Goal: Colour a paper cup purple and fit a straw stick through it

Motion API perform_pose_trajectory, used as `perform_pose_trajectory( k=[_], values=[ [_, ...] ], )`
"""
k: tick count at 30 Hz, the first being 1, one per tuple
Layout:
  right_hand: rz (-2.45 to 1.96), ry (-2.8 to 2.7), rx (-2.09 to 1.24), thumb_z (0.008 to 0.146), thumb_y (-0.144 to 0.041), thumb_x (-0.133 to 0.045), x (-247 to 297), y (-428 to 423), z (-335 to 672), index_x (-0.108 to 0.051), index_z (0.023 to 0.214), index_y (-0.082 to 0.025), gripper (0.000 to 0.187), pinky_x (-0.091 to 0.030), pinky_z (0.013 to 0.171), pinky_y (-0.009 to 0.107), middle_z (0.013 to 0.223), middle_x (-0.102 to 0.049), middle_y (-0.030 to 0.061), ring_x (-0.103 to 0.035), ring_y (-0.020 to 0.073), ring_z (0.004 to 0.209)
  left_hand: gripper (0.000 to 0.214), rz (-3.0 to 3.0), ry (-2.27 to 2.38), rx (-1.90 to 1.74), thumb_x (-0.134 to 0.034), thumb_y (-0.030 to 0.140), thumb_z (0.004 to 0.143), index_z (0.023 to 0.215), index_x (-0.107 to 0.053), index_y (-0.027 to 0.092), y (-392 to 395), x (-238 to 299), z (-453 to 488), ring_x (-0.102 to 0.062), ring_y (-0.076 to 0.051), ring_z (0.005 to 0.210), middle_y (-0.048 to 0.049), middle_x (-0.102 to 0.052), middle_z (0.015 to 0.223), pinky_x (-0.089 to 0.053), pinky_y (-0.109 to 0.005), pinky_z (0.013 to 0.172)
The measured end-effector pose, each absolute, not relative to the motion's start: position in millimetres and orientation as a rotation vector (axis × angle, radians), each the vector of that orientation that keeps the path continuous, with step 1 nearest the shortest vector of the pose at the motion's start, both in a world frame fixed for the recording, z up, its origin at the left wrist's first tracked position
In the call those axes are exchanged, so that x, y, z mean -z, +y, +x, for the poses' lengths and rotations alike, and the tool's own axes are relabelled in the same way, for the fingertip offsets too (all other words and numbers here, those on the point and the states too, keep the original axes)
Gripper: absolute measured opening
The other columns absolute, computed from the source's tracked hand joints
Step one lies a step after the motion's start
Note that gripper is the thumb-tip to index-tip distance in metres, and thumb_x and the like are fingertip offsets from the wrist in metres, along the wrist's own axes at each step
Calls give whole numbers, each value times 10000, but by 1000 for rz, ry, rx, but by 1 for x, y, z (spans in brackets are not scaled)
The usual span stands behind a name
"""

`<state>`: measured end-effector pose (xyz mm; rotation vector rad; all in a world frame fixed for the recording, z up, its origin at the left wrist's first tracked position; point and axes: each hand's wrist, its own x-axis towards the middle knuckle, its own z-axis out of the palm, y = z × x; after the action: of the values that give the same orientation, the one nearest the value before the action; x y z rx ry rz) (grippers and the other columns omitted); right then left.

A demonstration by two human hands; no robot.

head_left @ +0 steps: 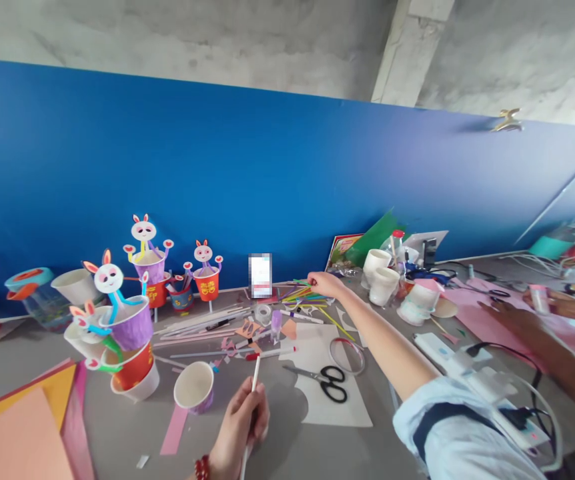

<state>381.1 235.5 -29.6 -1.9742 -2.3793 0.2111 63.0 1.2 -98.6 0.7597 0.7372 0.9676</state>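
My left hand [247, 415] is wrapped round a thin white stick [256, 371], which points up and away from me. A purple-sided paper cup [193, 387] stands open to the left of that hand. Stretched toward the blue wall, my right hand [326, 284] has its fingers curled together at a pile of thin coloured strips [300, 292]; whatever is between the fingertips is too small to make out. Black-handled scissors [332, 385] lie on a cut white sheet [317, 347] between my two arms.
Rabbit-faced cup figures [126, 313] stand at the left, behind coloured paper sheets [17, 433]. Paper scraps and a tape ring [347, 355] litter the middle. White cups [383, 285] and a power strip [482, 390] are at right, beside another person's hands [512, 317] over pink paper.
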Motion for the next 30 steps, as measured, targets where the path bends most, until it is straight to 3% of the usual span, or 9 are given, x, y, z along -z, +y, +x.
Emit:
perform_pose_trajectory(
  k=[13,30],
  values=[
    [-2055,-2515,-244,965,-321,-599,56,245,344,-592,1232,-184,300,-559,886,422,1254,-612,91,-639,224,1057,434,724,676,-991,-680,544,812,745,-396,223,11,119,67,-148,-31,303,120,-372,372,-121,-183,338],
    [-1750,-1985,-819,959,-327,-608,41,266,381,-582,1244,-161,330,-563,875,435,1245,-614,92,-643,233,1048,434,713,715,-990,-695,544,800,732,-424,212,4,101,67,-159,-30,346,109,-373,400,-135,-185,374]
  ],
)
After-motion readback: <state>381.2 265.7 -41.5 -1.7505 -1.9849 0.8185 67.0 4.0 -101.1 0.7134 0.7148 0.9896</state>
